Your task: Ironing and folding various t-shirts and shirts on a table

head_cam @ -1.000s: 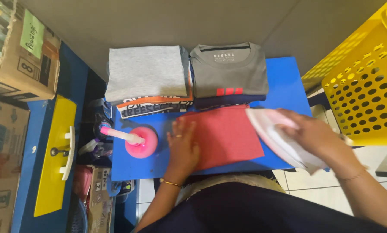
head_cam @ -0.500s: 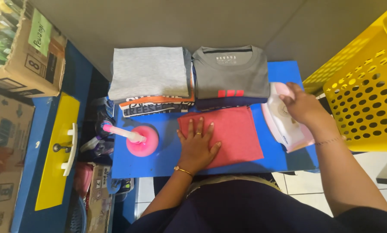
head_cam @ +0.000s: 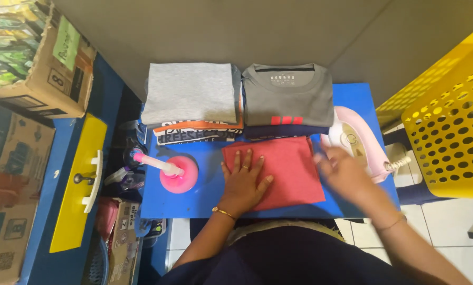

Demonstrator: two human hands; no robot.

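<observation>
Hands work over a folded red cloth [head_cam: 278,169] that lies on a blue board [head_cam: 210,200], toward its near edge and right of centre. The left hand [head_cam: 244,179] lies flat on the left part of the cloth, fingers spread apart and pointing to the far side, palm down and closed on nothing. The right hand [head_cam: 344,171] hovers over the cloth's right edge, blurred; its fingers look loosely spread, and whether it touches the cloth cannot be told. Just right of that hand a pink iron [head_cam: 355,142] rests at the right edge of the board, its cord end near the edge.

Along the far edge of the board stand two stacks of folded clothes: a left stack with a light grey piece on top [head_cam: 189,92], and a right stack topped by a dark grey shirt [head_cam: 289,92], whose near edge almost meets the far edge of the red cloth. A pink spray bottle [head_cam: 175,171] lies on the left part of the board, well clear of the left hand, with bare blue surface between them. A strip of bare board runs along the near edge below the cloth.

A yellow perforated basket [head_cam: 447,137] stands right of the board, close to the iron. Cardboard boxes [head_cam: 41,68] are piled on the far left.
</observation>
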